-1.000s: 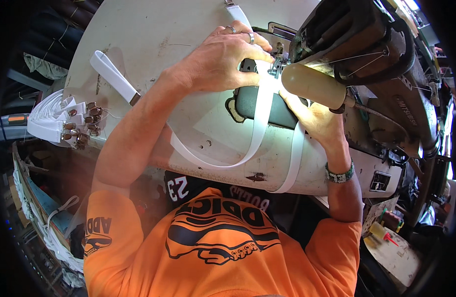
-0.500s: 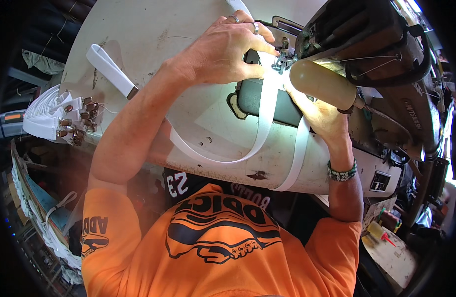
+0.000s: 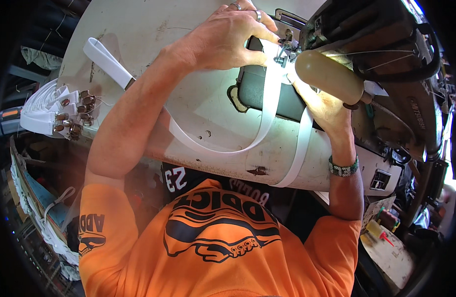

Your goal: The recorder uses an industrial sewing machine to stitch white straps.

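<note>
A white strap (image 3: 270, 99) runs under the needle area of a dark sewing machine (image 3: 371, 34) and hangs in a loop over the table's near edge. My left hand (image 3: 233, 37), with rings on it, arches over the strap, thumb and forefinger tips against it on the left of the presser foot (image 3: 282, 59). On the right, my right hand (image 3: 324, 106) grips the strap close to the foot; its fingers are partly hidden behind a pale rounded lamp (image 3: 329, 76). A strap length (image 3: 301, 143) drops from under that hand.
The pale machine table (image 3: 198, 99) has worn spots. Farther left lies a folded strap end (image 3: 109, 64) with a metal clip. A bundle of white straps (image 3: 42, 111) with metal clips sits at the left edge. A small board (image 3: 391, 257) with items is at lower right.
The view has shifted slightly, so the table and machine sit a little differently in it. Both hands keep nearly the same hold at the presser foot.
</note>
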A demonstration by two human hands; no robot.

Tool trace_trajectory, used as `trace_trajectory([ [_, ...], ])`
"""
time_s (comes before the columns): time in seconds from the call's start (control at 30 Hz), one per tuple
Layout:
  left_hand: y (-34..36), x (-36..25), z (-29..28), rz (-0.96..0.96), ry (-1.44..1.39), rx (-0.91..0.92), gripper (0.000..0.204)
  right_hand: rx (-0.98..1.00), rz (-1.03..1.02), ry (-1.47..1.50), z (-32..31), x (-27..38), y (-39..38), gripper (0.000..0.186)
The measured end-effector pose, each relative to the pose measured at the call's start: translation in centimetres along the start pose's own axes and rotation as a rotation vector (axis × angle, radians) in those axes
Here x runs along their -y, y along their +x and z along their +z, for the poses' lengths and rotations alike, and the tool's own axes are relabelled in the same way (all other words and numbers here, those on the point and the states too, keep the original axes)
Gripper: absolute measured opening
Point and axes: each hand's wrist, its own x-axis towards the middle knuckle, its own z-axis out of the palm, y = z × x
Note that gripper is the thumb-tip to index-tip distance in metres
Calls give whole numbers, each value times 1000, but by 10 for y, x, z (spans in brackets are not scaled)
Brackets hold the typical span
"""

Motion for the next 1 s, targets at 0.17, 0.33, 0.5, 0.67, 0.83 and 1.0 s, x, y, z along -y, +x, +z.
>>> trace_trajectory([
  [0.17,-1,-1,-2,5,-9,4,29,-10,-40,-38,0,-5,0,25],
  [0.33,0,2,0,15,-4,4,29,-13,-168,-202,-1,-22,-6,26],
  [0.5,-1,2,1,24,63,-36,30,29,-103,-244,-2,-26,-4,28],
  [0.67,1,1,1,38,55,-22,33,-53,-130,-132,1,-36,-12,41],
  [0.83,1,1,-1,37,54,-20,33,-26,-83,-154,-4,-40,-14,46],
  [1.0,1,6,2,67,90,-50,34,7,-91,-133,-6,-35,-9,41],
])
